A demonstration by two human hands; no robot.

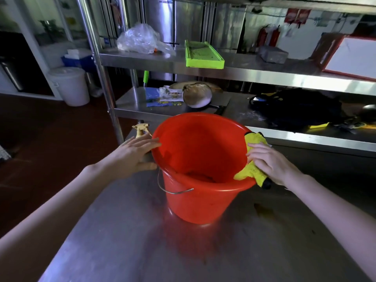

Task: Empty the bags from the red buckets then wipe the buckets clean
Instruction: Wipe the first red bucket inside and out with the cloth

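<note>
Counter (203, 251): bare steel right under my view, carrying the one bucket I can see.
Red bucket (203, 165): centre of frame, upright, no bag inside; I judge we are at the wiping step.
Right hand (268, 161): pressed flat on the yellow cloth (253, 169), pinning it over the right rim so it can rub the edge.
Left hand (134, 154): fingers spread wide, holding nothing, braced against the left rim, I think to stop the bucket sliding.
Spray bottle (141, 129): just behind the left hand, within reach.
Shelves (244, 74): upper frame, cluttered, not involved.
</note>
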